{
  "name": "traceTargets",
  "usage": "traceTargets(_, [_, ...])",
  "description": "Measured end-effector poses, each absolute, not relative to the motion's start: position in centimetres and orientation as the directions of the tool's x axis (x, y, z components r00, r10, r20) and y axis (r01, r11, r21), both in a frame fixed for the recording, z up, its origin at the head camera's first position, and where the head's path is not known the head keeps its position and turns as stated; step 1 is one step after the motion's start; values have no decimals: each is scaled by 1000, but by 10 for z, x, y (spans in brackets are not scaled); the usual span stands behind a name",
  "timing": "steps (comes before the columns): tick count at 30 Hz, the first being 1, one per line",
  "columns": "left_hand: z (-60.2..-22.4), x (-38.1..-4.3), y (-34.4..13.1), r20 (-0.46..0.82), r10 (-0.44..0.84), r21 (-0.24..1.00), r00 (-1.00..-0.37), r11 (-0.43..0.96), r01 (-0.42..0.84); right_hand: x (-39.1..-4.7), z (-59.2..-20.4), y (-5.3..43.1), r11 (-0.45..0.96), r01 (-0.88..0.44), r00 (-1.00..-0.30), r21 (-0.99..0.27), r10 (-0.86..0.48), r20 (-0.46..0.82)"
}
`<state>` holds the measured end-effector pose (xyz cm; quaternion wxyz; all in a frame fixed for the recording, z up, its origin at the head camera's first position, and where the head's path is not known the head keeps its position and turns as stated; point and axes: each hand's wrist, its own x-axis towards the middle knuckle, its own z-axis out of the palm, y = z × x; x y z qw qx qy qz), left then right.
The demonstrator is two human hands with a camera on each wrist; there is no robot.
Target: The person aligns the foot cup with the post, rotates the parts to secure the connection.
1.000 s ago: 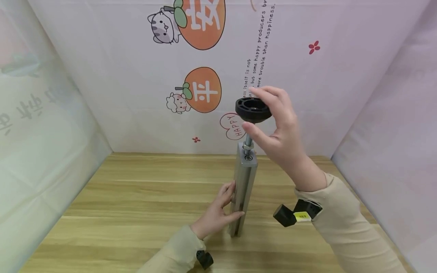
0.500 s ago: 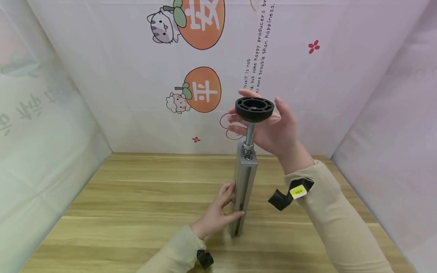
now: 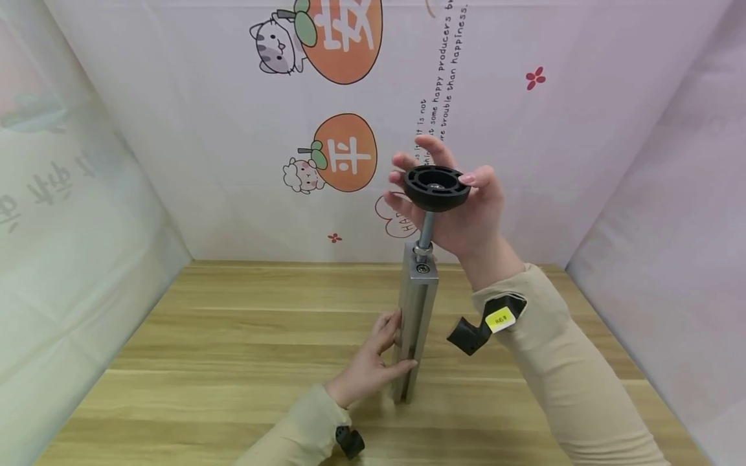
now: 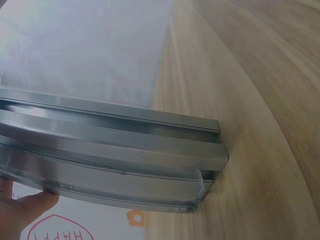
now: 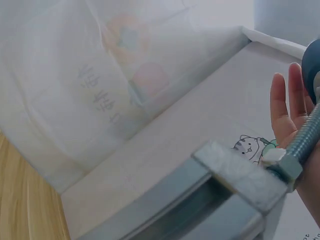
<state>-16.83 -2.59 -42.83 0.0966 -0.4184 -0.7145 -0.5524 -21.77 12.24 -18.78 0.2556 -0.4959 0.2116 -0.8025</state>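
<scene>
A slotted aluminium profile (image 3: 415, 323) stands upright on the wooden table. My left hand (image 3: 367, 369) grips it low down, thumb on the near face and fingers round the left side. From its top end rises a threaded rod (image 3: 427, 228) with a hex nut (image 3: 422, 250) at its base. The rod carries a round black levelling foot (image 3: 437, 199), hollow side up. My right hand (image 3: 466, 223) is spread behind the foot, its thumb at the right rim. In the right wrist view its fingers (image 5: 279, 97) point upward, fairly straight, beside the foot.
White printed cloth (image 3: 495, 129) hangs behind the table (image 3: 262, 336) as a backdrop, with further cloth walls at left and right. In the left wrist view the profile's lower end (image 4: 210, 155) meets the tabletop. A black camera mount (image 3: 489, 323) sits on the right wrist.
My right hand has turned from over the foot's right side to behind and below it, and its thumb has come onto the rim. The left hand and profile stay put.
</scene>
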Motion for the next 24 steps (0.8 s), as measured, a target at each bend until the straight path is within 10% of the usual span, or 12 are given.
traceTargets(24, [-425, -167, -22, 592, 499, 722, -633, 19, 691, -219, -191, 127, -831, 151, -426, -535, -543, 723])
